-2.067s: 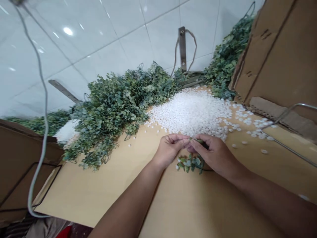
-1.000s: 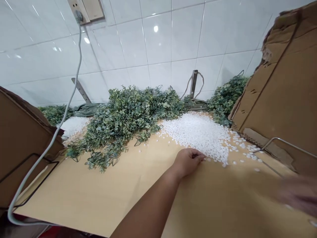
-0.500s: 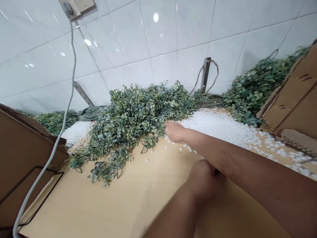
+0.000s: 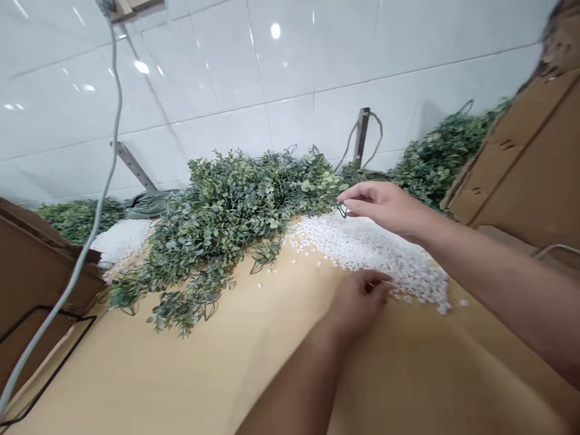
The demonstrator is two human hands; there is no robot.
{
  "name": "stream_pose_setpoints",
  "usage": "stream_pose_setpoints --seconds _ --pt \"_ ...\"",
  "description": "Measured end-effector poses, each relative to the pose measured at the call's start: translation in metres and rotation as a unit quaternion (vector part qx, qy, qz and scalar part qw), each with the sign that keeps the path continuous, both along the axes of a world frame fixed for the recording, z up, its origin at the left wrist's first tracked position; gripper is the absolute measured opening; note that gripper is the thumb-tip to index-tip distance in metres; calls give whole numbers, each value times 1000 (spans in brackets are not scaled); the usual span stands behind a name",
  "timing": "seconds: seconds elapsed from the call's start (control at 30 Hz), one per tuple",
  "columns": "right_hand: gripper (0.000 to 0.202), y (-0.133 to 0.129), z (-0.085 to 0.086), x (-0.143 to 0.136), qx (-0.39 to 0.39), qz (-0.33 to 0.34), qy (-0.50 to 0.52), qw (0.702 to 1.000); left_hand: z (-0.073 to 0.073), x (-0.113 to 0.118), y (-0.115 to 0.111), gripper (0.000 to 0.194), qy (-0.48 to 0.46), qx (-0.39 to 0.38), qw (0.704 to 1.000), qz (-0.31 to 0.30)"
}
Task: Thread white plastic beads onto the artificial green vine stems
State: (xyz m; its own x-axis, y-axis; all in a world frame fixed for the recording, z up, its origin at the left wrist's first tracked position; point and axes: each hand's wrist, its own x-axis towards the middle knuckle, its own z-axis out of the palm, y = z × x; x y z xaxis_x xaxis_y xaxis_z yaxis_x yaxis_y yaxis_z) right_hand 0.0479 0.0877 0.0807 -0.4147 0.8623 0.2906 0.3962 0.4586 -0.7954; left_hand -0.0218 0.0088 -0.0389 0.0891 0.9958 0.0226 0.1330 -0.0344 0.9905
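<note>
My right hand [image 4: 383, 208] is raised over the pile of small white pieces [image 4: 353, 241], its thumb and fingertips closed on the stem loop of a green sprig [image 4: 324, 183]. Lower down, my left hand [image 4: 360, 302] is near the front edge of that pile, with curled fingers; whatever it may hold is too small to make out. A large heap of artificial green sprigs [image 4: 226, 205] lies left of the pile, and a short sprig [image 4: 266, 251] rests at its front edge.
Cardboard boxes stand at the left [image 4: 40, 266] and right [image 4: 534, 151]. A pale cable [image 4: 97, 211] hangs at the left. Behind the tabletop [image 4: 190, 380], metal brackets [image 4: 361, 138] lean by the tiled wall. More greenery [image 4: 446, 151] and another white pile [image 4: 122, 238] lie further out.
My right hand has moved up and right from the heap's edge and now has a sprig at its fingertips. My left hand has shifted slightly left and up. The view has shifted too.
</note>
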Motion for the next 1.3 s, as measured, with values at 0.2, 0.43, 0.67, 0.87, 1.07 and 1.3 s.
stream_pose_setpoints --seconds 0.2,0.43,0.67,0.87,1.07,1.3 --pt "33 -57 -41 76 -222 -8 152 963 8 -9 3 25 -198 -45 977 58" --pt "39 -69 -75 89 -258 -35 138 955 14 -10 -6 40 -236 -29 971 10" --pt "26 -69 -96 85 -222 69 97 968 16 -2 -8 34 -174 -58 982 37" --pt "21 -72 -96 95 -177 68 52 980 18 -4 -9 28 -109 -45 993 7" --pt "15 -72 -87 100 -188 -12 89 978 19 -4 -17 24 -81 -38 995 -31" --pt "8 -78 -86 99 -267 -16 149 952 22 -12 -18 16 13 27 997 -76"
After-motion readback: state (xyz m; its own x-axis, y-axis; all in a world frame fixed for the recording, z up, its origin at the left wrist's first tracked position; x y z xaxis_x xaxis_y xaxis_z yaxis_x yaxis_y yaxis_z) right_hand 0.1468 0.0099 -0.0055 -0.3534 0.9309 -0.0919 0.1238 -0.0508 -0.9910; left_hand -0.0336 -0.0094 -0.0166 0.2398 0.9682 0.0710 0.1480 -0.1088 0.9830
